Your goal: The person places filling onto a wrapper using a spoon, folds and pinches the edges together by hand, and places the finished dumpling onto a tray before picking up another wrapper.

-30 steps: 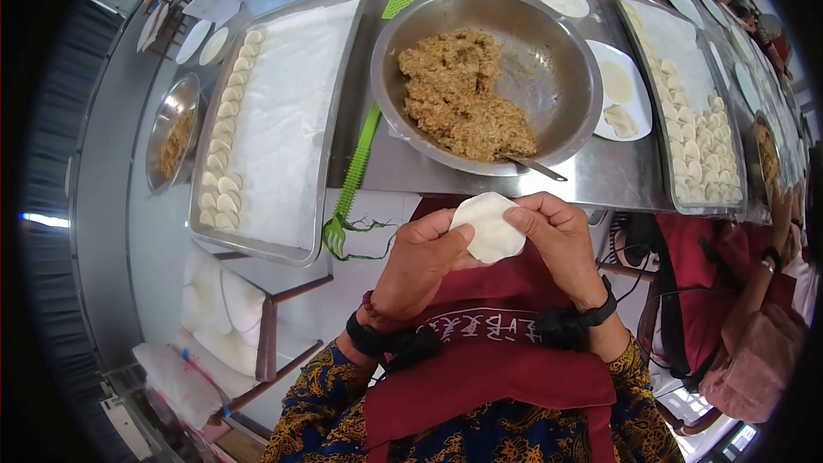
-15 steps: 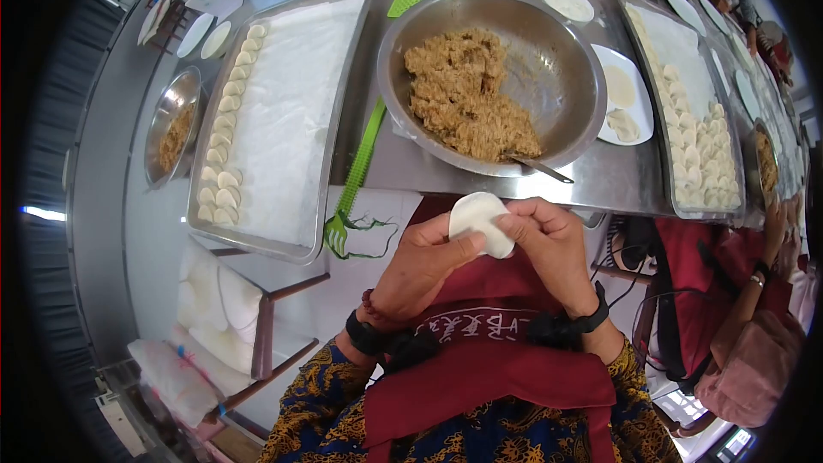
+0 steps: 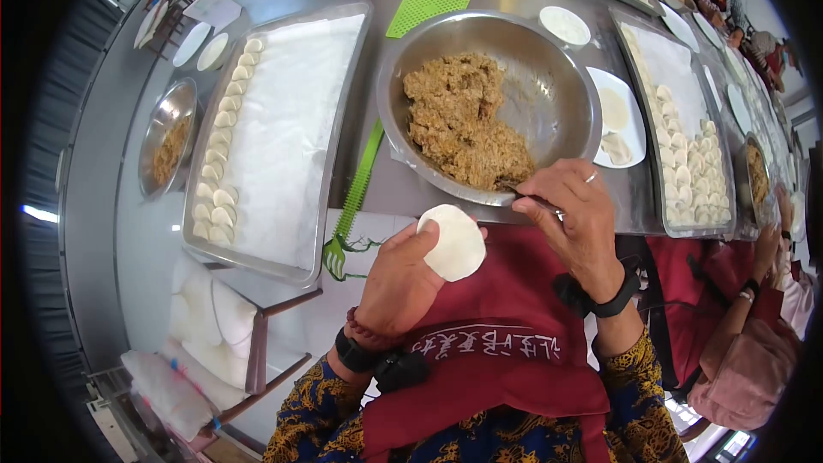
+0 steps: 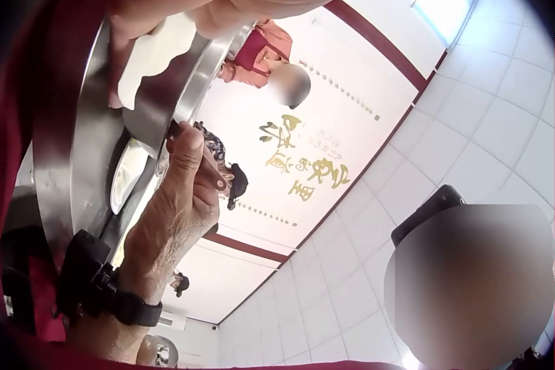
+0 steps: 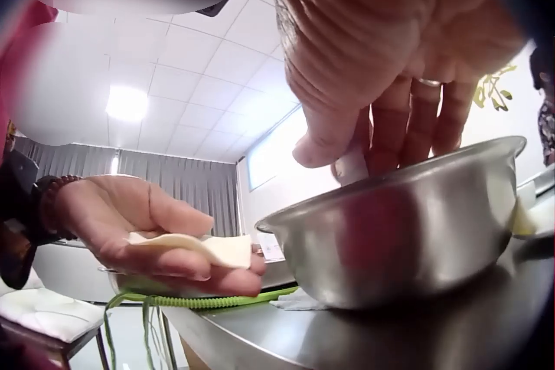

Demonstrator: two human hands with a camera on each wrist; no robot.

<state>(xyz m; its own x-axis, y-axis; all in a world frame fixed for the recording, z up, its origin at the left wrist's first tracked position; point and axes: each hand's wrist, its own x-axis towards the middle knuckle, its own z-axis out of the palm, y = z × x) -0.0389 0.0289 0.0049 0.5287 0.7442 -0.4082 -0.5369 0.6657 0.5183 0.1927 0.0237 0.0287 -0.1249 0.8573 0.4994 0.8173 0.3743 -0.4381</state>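
Note:
A round white dumpling wrapper [image 3: 452, 243] lies across the fingers of my left hand [image 3: 403, 279], with the thumb at its edge, held above my red apron. From the right wrist, the wrapper [image 5: 204, 249] sits between thumb and fingers of the left hand [image 5: 147, 222]. My right hand [image 3: 570, 214] reaches to the near rim of the big steel bowl [image 3: 566, 86] and pinches the spoon handle [image 3: 533, 199]. Brown minced filling [image 3: 459, 120] fills the bowl's left half. In the right wrist view the right hand's fingers [image 5: 390, 131] curl over the bowl [image 5: 416, 231] rim.
A long tray [image 3: 283, 129] lined with white paper carries a row of dumplings [image 3: 221, 129] along its left edge. Another tray [image 3: 651, 43] with several dumplings, a white plate [image 3: 630, 90], a small bowl of filling [image 3: 167, 141] and a green swatter [image 3: 360, 171] surround it. Another person [image 3: 737, 326] sits at right.
My right hand has let go of the wrapper and moved up and right to the spoon at the bowl's rim. The left hand keeps the wrapper, now lying flat on its fingers.

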